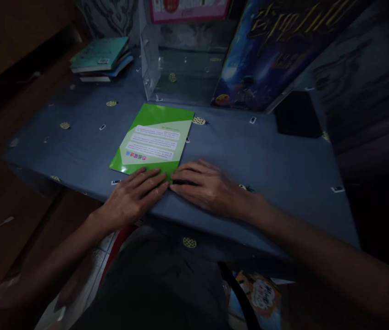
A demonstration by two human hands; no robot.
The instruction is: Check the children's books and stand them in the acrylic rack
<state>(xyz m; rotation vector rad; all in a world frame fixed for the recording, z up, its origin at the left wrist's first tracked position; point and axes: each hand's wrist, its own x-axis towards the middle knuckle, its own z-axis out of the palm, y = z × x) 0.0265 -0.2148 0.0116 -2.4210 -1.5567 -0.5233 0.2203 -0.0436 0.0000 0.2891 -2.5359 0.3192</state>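
Observation:
A thin green book lies flat on the table, with pale text panels on the cover that faces up. My left hand rests palm down along its near edge, fingers stretched out over the border. At the near right corner of the book is my right hand, its fingers extended and the thumb a little apart, with the fingertips touching the corner. The two hands almost meet there. Part of the book's near edge is hidden under the fingers.
A blue patterned cloth covers the table. At the back left is a small stack of books. A clear stand and a large dark blue book stand behind. A flat black object lies at right.

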